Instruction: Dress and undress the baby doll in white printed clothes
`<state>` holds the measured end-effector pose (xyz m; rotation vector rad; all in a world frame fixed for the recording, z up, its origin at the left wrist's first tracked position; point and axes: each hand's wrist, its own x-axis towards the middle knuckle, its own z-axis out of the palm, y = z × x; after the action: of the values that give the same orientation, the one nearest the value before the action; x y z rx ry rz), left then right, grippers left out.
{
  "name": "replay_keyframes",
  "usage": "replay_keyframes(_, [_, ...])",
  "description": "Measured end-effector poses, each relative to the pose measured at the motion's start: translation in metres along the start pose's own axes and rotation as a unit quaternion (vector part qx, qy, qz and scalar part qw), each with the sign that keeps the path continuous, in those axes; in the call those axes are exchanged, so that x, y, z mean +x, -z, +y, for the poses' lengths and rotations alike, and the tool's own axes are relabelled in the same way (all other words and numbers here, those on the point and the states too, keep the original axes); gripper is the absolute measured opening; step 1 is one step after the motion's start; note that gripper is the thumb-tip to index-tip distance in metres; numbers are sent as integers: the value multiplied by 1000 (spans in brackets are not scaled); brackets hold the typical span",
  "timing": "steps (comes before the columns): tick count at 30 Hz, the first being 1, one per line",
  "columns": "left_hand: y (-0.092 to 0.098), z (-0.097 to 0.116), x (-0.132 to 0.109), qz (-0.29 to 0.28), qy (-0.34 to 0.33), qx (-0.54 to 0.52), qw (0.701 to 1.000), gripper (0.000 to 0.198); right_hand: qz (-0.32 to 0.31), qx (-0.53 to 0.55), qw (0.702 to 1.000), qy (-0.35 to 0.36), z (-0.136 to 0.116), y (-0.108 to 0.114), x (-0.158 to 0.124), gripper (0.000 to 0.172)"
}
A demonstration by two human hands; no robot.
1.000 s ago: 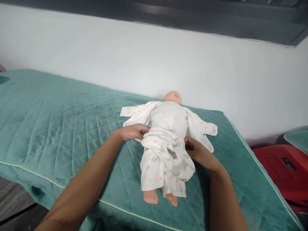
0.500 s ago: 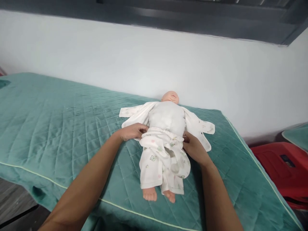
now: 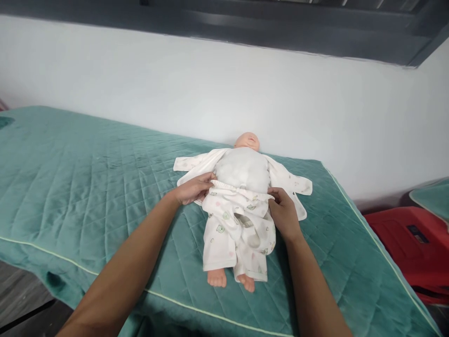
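Note:
A baby doll (image 3: 242,168) lies on its back with its feet toward me. White baby pants (image 3: 220,220) with small green and pink prints cover its legs, and both bare feet stick out of the cuffs. At the left end of the elastic waistband, my left hand (image 3: 196,188) pinches the fabric. My right hand (image 3: 283,210) grips the waistband's other end, its fingertips partly hidden by the cloth. Above the waistband the doll's pale stuffed belly is exposed. A white baby shirt (image 3: 287,180) is spread open on both sides of the torso, sleeves outstretched.
The doll rests on a green quilted bed cover (image 3: 105,187) with pale piping along its edge. Behind the bed stands a white wall (image 3: 210,89) with a dark ledge above. A red plastic case (image 3: 407,243) sits beyond the right edge.
Both hands have pulled the waistband slightly outward and up the belly. The fingers now show pinching its ends, and the pants sit a little higher.

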<state>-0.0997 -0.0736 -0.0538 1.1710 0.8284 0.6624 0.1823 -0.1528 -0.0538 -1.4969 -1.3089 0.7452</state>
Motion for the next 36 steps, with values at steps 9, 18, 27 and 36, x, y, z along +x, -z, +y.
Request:
replay_keyframes(9, [-8,4,-4,11,0,47,999,27,-35,13,999,-21,6,-3,6,25])
replay_keyframes(18, [-8,0,2,30,-77,114,990,20,-47,62,996,-52,5,-6,8,34])
replay_keyframes(27, [-20,-2,8,83,-120,38,989,19,-57,107,993,2,-3,-11,5,31])
replay_keyframes(36, [-17,-5,9,70,-130,54,987,21,-99,137,986,7,2,-9,7,27])
